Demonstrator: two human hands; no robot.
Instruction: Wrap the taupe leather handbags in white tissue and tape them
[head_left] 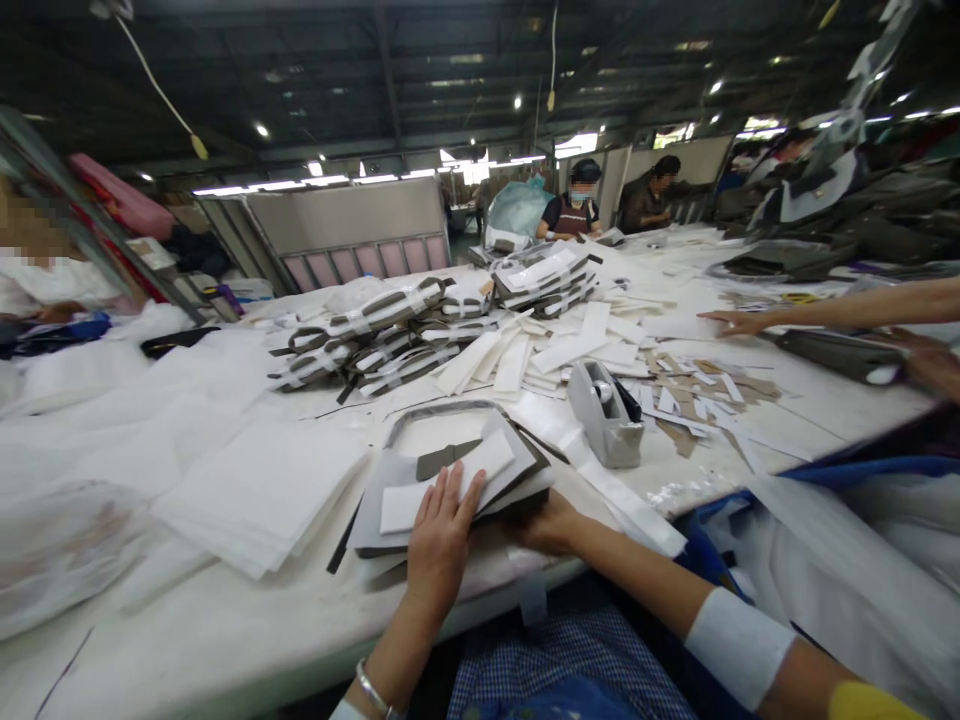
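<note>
My left hand [437, 540] lies flat, fingers stretched, on a white strip [450, 480] that tops a small stack of grey fabric pieces [450, 490] at the table's near edge. My right hand [551, 522] grips the right edge of the same stack, fingers curled under it and partly hidden. A grey tape dispenser [606, 412] stands just right of the stack. A pile of white sheets [259, 495] lies to the left of it.
Taped grey bundles [375, 340] and loose white strips [525, 355] cover the middle of the white table [225, 630]. Another person's hand [739, 322] reaches in from the right. Other people sit at the far end and at the left. White fabric heaps lie left.
</note>
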